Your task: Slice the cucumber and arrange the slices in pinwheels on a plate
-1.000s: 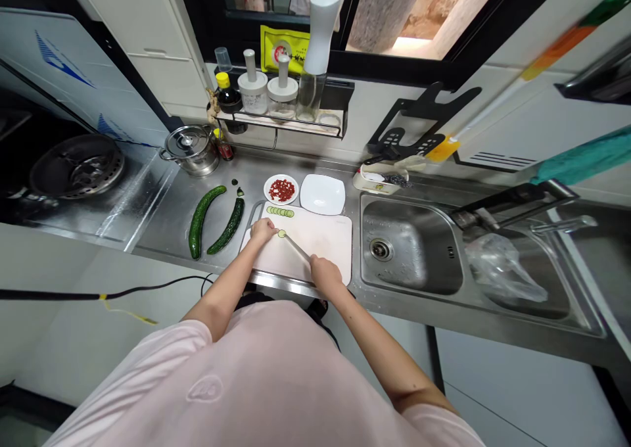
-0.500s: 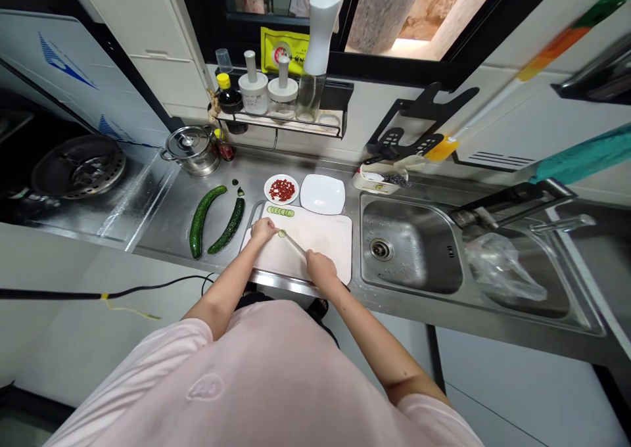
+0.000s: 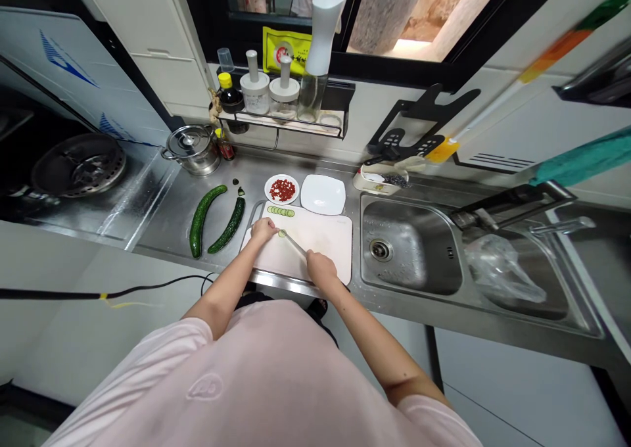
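My left hand rests on the white cutting board, its fingers curled over a cucumber whose pale cut end shows past the fingertips. My right hand grips a kitchen knife, with the blade slanting up to that cut end. A short row of cucumber slices lies near the board's far edge. Left of the board lie two whole dark green cucumbers. The knife's handle is hidden in my right fist.
Behind the board stand a plate of chopped red chili and a white square plate. A steel sink lies to the right, a steel pot stands at the back left, and a bottle-and-jar shelf runs along the wall.
My right hand and the knife have shifted slightly left toward the cucumber. My left hand stays in nearly the same place.
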Demonstrator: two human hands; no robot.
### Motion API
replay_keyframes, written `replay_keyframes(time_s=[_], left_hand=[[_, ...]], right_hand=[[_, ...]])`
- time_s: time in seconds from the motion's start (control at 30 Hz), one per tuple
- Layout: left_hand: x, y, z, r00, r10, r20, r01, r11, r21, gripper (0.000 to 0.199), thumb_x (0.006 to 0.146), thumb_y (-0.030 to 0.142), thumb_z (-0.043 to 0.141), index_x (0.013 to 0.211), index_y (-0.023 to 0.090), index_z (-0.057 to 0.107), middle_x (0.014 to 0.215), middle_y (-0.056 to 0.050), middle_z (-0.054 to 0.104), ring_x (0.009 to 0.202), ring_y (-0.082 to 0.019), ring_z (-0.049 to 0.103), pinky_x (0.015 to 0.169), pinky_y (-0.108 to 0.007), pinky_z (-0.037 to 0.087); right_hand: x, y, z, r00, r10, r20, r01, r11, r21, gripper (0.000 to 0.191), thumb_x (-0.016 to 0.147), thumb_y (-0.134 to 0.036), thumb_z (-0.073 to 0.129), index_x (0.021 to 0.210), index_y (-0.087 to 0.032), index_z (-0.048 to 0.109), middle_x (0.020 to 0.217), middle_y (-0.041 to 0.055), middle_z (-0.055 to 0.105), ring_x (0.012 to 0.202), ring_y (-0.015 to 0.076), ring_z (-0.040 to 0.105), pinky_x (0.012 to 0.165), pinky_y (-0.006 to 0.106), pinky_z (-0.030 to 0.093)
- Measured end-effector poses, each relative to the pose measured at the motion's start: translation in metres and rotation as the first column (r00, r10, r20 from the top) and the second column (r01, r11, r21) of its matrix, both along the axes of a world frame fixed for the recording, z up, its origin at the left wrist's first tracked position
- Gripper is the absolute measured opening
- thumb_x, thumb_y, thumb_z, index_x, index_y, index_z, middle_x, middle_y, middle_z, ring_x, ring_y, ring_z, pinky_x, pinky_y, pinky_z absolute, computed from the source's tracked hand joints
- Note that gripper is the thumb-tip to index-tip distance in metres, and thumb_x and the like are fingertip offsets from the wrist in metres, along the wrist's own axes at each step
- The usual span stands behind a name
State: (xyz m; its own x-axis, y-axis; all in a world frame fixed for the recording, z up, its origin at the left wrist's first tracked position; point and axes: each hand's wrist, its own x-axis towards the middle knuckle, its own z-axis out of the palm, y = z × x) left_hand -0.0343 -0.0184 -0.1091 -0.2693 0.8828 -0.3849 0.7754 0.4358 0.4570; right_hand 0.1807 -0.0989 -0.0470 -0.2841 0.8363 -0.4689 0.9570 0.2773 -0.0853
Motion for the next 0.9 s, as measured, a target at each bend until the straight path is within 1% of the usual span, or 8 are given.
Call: replay_keyframes(time_s=[0.17,0.3,0.57,0.9], left_hand=[[-0.0005,0.0006,-0.0018,1.0,0.005,-0.001,-0.005,1.0,0.004,0.023,0.065,0.041,0.074,0.073,0.023,0.063,0.085,-0.001,0.068,0.077,-0.014,0.059,0.066,-0.023,0.041],[-0.001,0.001,-0.0027,1.0,-0.003,-0.002,0.003,1.0,0.003,0.023,0.065,0.041,0.074,0.074,0.023,0.063,0.085,0.0,0.068,0.077,-0.014,0.059,0.066,-0.023,0.041],[-0.0015,0.0014,-0.0046,1.0,-0.003,-0.007,0.003,1.0,0.009,0.024,0.065,0.042,0.074,0.074,0.023,0.064,0.085,-0.001,0.068,0.078,-0.014,0.059,0.066,-0.023,0.041],[-0.0019,0.0024,-0.0055,1.0,-0.005,-0.003,0.005,1.0,0.009,0.025,0.064,0.042,0.075,0.073,0.023,0.063,0.084,-0.001,0.067,0.078,-0.015,0.059,0.067,-0.024,0.041]], right_hand=[[-0.0021,0.0003,0.0011,1.0,-0.009,0.011,0.009,1.0,-0.013,0.026,0.087,-0.001,0.037,0.103,-0.014,0.052,0.095,0.0124,0.065,0.09,0.0205,0.064,0.073,0.028,0.045],[-0.001,0.0003,0.0015,1.0,-0.004,0.004,0.004,1.0,-0.025,0.025,0.086,0.0,0.039,0.103,-0.014,0.052,0.093,0.0121,0.065,0.089,0.0209,0.064,0.071,0.028,0.045],[-0.0026,0.0008,-0.0003,1.0,-0.018,0.014,0.018,0.999,-0.031,0.026,0.086,0.0,0.039,0.103,-0.013,0.053,0.093,0.0123,0.065,0.089,0.0198,0.064,0.072,0.026,0.044],[-0.0006,-0.0012,-0.005,1.0,-0.022,-0.008,0.022,1.0,-0.017,0.026,0.086,-0.002,0.038,0.105,-0.013,0.053,0.093,0.0119,0.066,0.089,0.021,0.064,0.072,0.028,0.044]])
